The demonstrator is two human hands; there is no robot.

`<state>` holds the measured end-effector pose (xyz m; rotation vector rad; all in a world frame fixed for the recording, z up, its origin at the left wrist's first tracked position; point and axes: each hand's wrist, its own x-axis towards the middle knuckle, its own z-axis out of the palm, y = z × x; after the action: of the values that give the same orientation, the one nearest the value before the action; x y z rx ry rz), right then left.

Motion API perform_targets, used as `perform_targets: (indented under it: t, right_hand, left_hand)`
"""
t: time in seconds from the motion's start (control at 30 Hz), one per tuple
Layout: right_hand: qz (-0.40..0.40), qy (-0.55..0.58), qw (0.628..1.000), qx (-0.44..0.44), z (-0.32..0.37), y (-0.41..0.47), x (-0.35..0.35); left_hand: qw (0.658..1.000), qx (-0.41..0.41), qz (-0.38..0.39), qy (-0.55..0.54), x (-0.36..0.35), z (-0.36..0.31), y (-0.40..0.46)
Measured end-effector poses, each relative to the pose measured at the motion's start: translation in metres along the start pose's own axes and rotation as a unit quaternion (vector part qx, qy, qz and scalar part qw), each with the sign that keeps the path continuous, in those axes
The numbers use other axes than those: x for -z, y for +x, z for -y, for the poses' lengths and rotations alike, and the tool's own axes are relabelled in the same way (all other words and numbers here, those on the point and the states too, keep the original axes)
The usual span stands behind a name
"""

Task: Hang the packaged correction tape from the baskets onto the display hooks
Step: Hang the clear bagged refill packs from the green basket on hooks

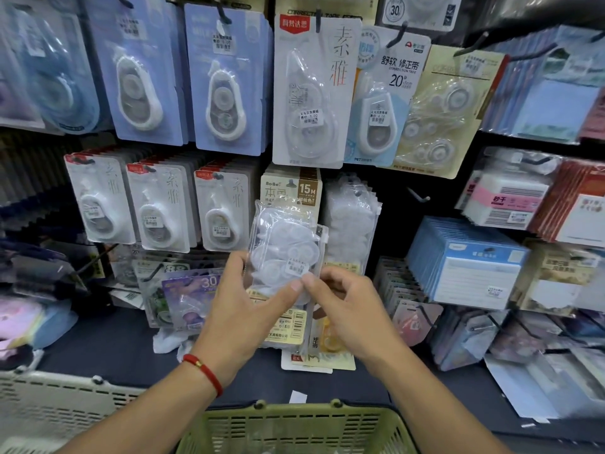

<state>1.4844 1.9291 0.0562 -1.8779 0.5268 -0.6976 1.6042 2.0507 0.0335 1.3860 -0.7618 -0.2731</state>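
- Hands first: your left hand (244, 296) grips the clear packet of correction tape (286, 253) by its lower left edge, thumb laid across the front and fingers curled behind it.
- Your right hand (340, 306) pinches the same packet at its lower right corner, thumb and forefinger closed on the plastic just under the small price sticker (296, 267).
- That packet is held upright in front of the display wall, covering the lower part of the beige card marked 15M (291, 188).
- Just right of the packet hangs a bunch of similar clear packets (352, 221) on a hook.
- Left of the packet hang three rows of white carded correction tapes (160, 208), each on its own hook.
- Right of the packet, beyond the hanging bunch, a bare hook (419, 194) sticks out from the dark panel.
- Below the packet, near your forearms, sits a green basket (294, 427); a grey basket (49, 407) stands to the left of it.
- A red string bracelet (204, 371) circles your left wrist.
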Motion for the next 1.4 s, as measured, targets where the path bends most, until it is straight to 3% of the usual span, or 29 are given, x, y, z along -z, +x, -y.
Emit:
perform_targets:
  t: [0.13,0.43,0.87,0.97,1.07,1.13,1.3,1.4]
  right_hand:
    - [-0.035,0.015,0.999,0.015,-0.002,0.001,0.003]
    - [-0.21,0.086,0.974,0.013,-0.012,0.012,0.028]
    - [-0.192,0.147,0.97,0.02,-0.012,0.019,0.04]
    - [-0.212,0.083,0.974,-0.021,-0.016,0.02,0.041]
    - [-0.25,-0.102,0.963,-0.012,-0.019,0.016,0.041]
    - [-0.209,-0.116,0.971,0.018,-0.016,0.013,0.038]
    - [0.014,-0.079,0.997,0.025,-0.013,0.008,0.017]
    - [0.008,0.006,1.0,0.006,-0.012,0.008,0.012]
  left_hand:
    - [1.0,0.008,-0.004,-0.017,0.0,0.0,0.001]
    - [1.0,0.02,-0.021,0.005,0.004,0.001,0.004]
    - [1.0,0.024,-0.008,0.007,0.004,-0.003,0.001]
    - [1.0,0.025,-0.002,0.0,0.004,-0.004,0.002]
    - [0.999,0.027,0.011,-0.014,0.004,-0.002,0.001]
    - [0.999,0.03,0.031,-0.026,0.003,0.0,0.001]
    - [0.994,0.026,0.102,-0.041,-0.003,-0.004,-0.002]
    - [0.993,0.029,0.106,-0.039,-0.005,-0.002,-0.002]
